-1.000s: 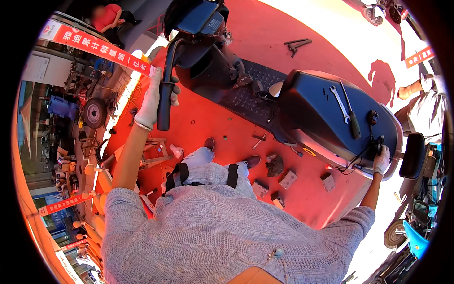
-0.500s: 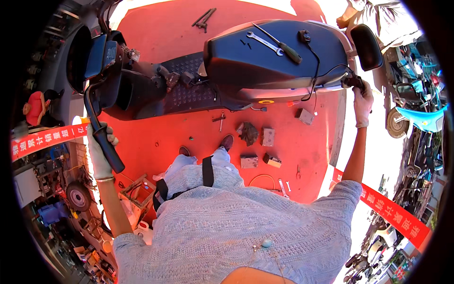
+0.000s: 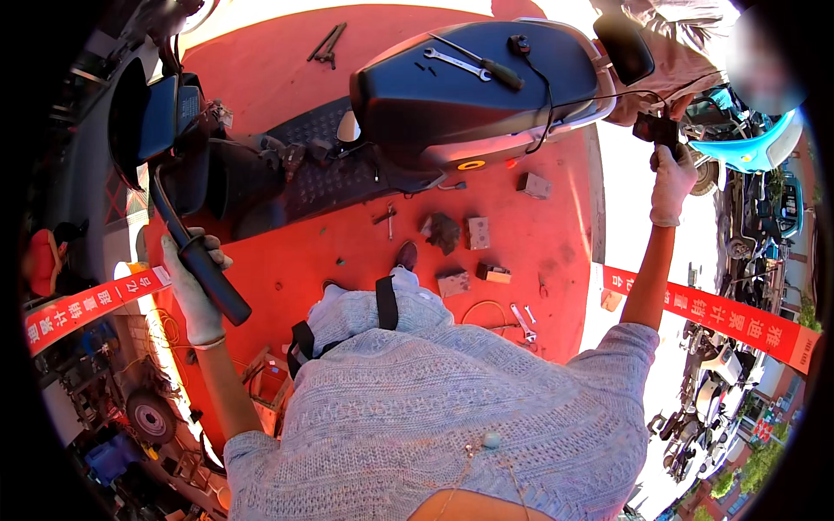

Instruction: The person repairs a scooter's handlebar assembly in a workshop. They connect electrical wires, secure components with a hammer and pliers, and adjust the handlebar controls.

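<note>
My gloved left hand [image 3: 189, 293] is closed round the black handlebar grip [image 3: 217, 282] of a dark scooter at the left. At the upper right my gloved right hand [image 3: 671, 187] grips a small black component [image 3: 653, 130] with a thin cable, just off the rear rail [image 3: 599, 108]. On the black seat [image 3: 434, 113] lie an open-ended wrench [image 3: 456, 63], a screwdriver [image 3: 504, 74], a few small dark pins and a black fitting [image 3: 519, 47] trailing a cable. The footboard [image 3: 317, 191] holds several dark parts.
A co-worker [image 3: 673, 43] leans in beyond the rear rail, a hand near the black component. Several blocks [image 3: 478, 233], spanners [image 3: 526, 326] and metal tools [image 3: 330, 43] lie on the red mat [image 3: 539, 243]. Banner tapes [image 3: 730, 317] cross both sides. A seated person [image 3: 48, 265] is at far left.
The view has swung round and the scooter sits higher in it. My right hand has lifted the black component outward from the rear side; the co-worker has come closer to it.
</note>
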Demonstrator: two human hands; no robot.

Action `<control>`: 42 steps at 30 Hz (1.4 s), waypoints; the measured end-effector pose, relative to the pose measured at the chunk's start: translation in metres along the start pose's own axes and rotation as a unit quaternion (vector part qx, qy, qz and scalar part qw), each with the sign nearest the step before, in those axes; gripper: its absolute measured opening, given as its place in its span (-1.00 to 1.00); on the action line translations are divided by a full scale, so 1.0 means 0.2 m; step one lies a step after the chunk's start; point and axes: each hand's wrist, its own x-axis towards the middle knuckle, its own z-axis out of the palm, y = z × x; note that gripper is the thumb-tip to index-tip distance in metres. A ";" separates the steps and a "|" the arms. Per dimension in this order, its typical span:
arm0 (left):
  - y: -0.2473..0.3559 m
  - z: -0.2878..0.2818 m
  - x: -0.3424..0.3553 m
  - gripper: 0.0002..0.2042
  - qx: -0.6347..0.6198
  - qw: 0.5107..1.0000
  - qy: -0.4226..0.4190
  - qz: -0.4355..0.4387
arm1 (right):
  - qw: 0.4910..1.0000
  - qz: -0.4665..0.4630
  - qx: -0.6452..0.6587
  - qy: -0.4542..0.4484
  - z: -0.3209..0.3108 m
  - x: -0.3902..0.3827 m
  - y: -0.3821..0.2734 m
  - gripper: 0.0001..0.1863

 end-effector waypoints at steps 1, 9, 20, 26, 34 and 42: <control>-0.01 -0.05 0.04 -0.52 -0.003 0.999 -0.035 -0.002 | 0.999 -0.032 -0.013 0.010 -0.03 0.00 -0.04 -0.89; 0.00 -0.16 0.08 -0.70 0.216 0.926 0.073 0.300 | 0.990 -0.088 0.111 0.000 0.02 -0.11 -0.34 -0.83; -0.28 0.14 -0.28 -0.56 -0.121 0.840 -0.468 -0.247 | 0.935 -0.034 -0.118 -0.334 0.79 -1.38 -0.80 -0.81; -0.57 0.11 -0.10 -0.72 -0.244 0.852 -0.289 -0.362 | 0.801 -0.332 -0.281 -0.412 1.05 -1.88 -0.55 -0.76; -0.76 0.09 0.12 -0.78 -0.215 0.929 -0.176 -0.243 | 0.844 -0.145 0.004 -0.516 1.08 -1.13 -0.40 -0.82; -0.82 -0.15 0.12 -0.81 -0.378 0.908 0.032 -0.176 | 0.929 -0.111 -0.326 -0.137 1.31 0.42 0.45 -0.52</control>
